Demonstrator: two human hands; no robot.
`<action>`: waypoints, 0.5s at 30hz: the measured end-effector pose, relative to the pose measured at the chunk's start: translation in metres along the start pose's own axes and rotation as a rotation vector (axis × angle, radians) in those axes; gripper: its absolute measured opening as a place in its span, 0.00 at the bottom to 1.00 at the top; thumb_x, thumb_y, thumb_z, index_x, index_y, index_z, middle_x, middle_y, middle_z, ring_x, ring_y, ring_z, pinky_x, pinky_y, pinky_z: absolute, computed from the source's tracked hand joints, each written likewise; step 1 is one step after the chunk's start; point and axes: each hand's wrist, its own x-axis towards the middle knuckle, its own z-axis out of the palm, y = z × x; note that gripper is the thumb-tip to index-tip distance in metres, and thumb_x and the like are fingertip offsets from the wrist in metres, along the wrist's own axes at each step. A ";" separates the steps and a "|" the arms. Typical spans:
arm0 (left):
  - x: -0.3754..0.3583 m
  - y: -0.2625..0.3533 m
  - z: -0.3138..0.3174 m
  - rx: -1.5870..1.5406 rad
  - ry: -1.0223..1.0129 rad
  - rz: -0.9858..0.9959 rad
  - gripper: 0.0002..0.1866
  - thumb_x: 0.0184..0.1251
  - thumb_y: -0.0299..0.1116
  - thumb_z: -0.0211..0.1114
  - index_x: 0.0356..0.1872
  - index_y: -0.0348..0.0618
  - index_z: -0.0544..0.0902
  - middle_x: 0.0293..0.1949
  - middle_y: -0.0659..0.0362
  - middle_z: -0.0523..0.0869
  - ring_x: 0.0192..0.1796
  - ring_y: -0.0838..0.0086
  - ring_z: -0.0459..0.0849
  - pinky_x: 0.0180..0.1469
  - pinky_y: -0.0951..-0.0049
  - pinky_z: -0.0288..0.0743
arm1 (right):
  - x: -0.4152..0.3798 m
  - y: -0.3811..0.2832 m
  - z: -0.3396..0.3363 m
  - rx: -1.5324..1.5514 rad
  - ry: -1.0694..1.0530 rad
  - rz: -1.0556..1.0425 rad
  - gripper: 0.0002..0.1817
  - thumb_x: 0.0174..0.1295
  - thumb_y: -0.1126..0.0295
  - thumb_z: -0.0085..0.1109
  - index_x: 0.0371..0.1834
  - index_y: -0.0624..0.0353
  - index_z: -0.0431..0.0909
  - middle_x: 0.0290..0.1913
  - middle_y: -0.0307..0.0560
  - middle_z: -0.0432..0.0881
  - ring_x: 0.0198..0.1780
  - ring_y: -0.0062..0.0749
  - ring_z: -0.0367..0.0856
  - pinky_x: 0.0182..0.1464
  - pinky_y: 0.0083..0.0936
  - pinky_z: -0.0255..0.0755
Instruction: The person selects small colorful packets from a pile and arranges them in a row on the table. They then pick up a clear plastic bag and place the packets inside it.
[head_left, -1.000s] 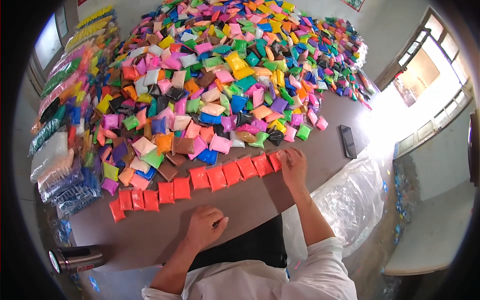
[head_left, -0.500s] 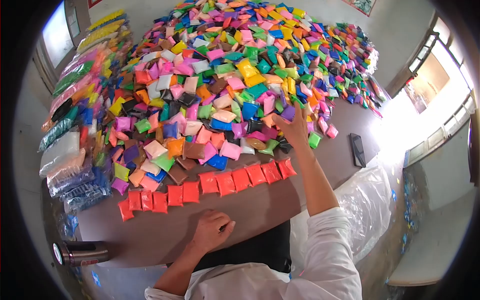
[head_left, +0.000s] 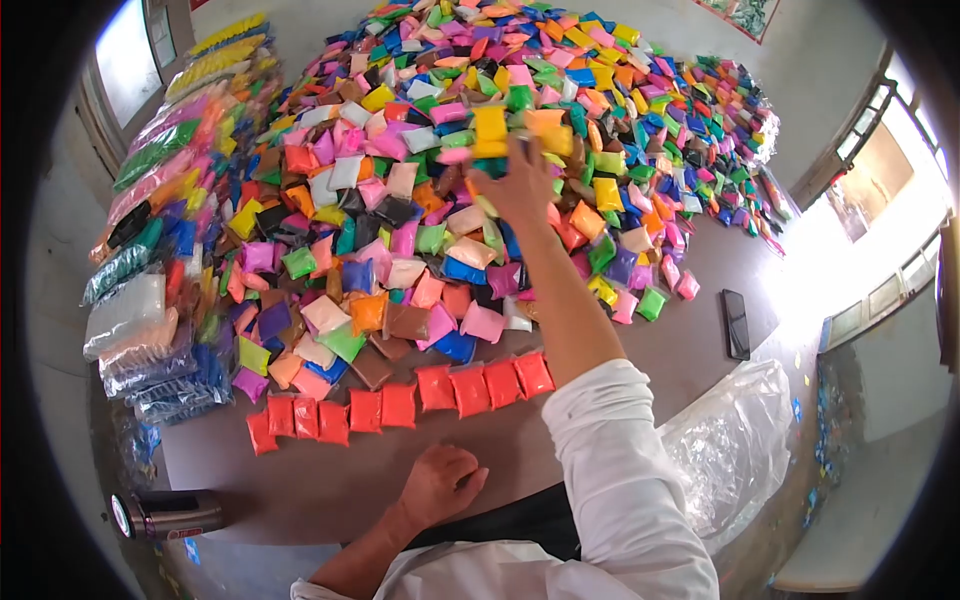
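A large heap of small packets in many colours (head_left: 405, 270) covers the far part of the brown table (head_left: 300, 490). My right hand (head_left: 515, 185) reaches into the heap, fingers spread and slightly blurred, beside yellow packets (head_left: 490, 130); whether it touches them is hard to tell. Along the near side of the heap runs a row of red packets (head_left: 365, 410), set side by side. My left hand (head_left: 440, 485) rests near the table's front edge below this row, its fingers curled; what they hold, if anything, is hidden.
Stacked clear bags of packets (head_left: 125, 310) stand at the left. A steel flask (head_left: 175, 514) lies at the front left corner. A black phone (head_left: 736, 325) lies on the right, with a clear plastic bag (head_left: 730, 440) hanging by the near right edge.
My right hand has moved left and farther into the heap, up to the yellow packets. The view has shifted slightly. My left hand stays near the front edge.
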 end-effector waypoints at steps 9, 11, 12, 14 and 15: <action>-0.003 -0.003 0.003 0.011 0.048 0.058 0.08 0.60 0.30 0.73 0.28 0.43 0.80 0.29 0.59 0.83 0.33 0.60 0.83 0.38 0.60 0.77 | -0.016 -0.126 0.054 0.164 -0.406 -0.115 0.25 0.55 0.51 0.62 0.53 0.53 0.82 0.72 0.48 0.73 0.76 0.56 0.63 0.69 0.72 0.56; -0.004 -0.002 0.004 0.001 0.065 0.040 0.08 0.60 0.29 0.73 0.28 0.43 0.80 0.30 0.58 0.83 0.33 0.59 0.83 0.38 0.60 0.78 | -0.020 -0.132 0.050 0.391 -0.256 -0.169 0.17 0.58 0.57 0.59 0.44 0.53 0.85 0.62 0.48 0.82 0.66 0.53 0.75 0.61 0.66 0.66; -0.004 -0.001 0.004 0.012 0.077 0.032 0.08 0.60 0.29 0.73 0.28 0.43 0.81 0.30 0.58 0.84 0.33 0.59 0.83 0.39 0.60 0.78 | -0.015 -0.124 0.043 0.490 -0.239 -0.081 0.14 0.58 0.60 0.59 0.43 0.53 0.85 0.55 0.50 0.85 0.58 0.53 0.80 0.56 0.60 0.71; -0.005 0.002 0.003 0.030 0.099 0.008 0.07 0.59 0.27 0.73 0.27 0.42 0.82 0.31 0.59 0.85 0.33 0.61 0.84 0.39 0.62 0.78 | -0.009 -0.097 0.026 0.483 0.106 -0.005 0.10 0.58 0.69 0.59 0.40 0.55 0.85 0.36 0.54 0.87 0.42 0.55 0.86 0.46 0.44 0.79; -0.007 0.003 0.003 0.021 0.091 0.004 0.07 0.59 0.27 0.73 0.27 0.42 0.82 0.31 0.59 0.85 0.33 0.61 0.84 0.39 0.62 0.78 | -0.006 -0.076 0.011 0.490 0.061 0.164 0.10 0.56 0.72 0.60 0.41 0.57 0.85 0.39 0.56 0.87 0.44 0.55 0.85 0.47 0.44 0.78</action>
